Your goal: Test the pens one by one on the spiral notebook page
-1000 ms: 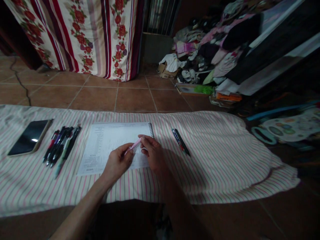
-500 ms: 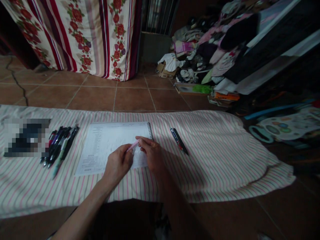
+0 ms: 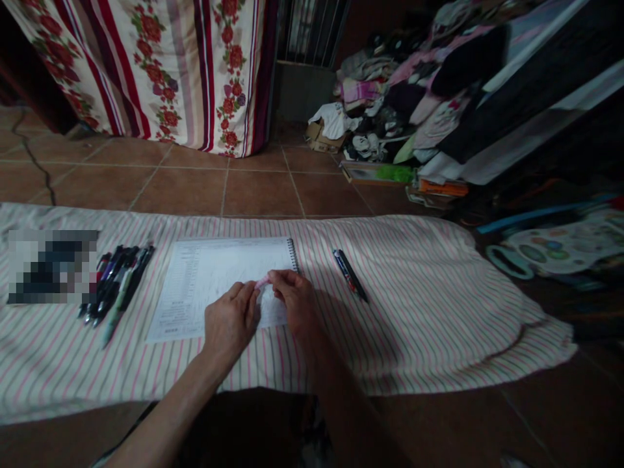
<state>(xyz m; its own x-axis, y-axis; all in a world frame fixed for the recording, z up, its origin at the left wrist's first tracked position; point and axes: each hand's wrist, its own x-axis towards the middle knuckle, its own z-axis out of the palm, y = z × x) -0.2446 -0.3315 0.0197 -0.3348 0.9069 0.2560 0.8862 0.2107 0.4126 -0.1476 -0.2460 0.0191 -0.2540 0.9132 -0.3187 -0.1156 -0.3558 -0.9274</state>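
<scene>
My left hand (image 3: 231, 316) and my right hand (image 3: 292, 296) meet over a spiral notebook (image 3: 234, 257). Between their fingertips runs a slim pink pen (image 3: 262, 281), pinched at both ends. Most of it is hidden by the fingers, so its tip cannot be made out. The notebook lies open at a white page with faint printed lines down its left side and a black coil at the upper right. To the right of my right hand, two dark pens (image 3: 351, 276) lie side by side, one with red on it.
Several pens (image 3: 117, 283) lie in a bunch left of the notebook, near a blurred-out dark item (image 3: 53, 266). A striped cloth (image 3: 429, 292) covers the surface. Beyond are a tiled floor (image 3: 195, 185), a floral curtain (image 3: 185, 71) and a heap of clothes (image 3: 390, 97).
My left hand has turned and its fingers have moved nearer to my right hand, covering more of the pink pen. My right hand has shifted slightly. The other pens and the notebook stay put.
</scene>
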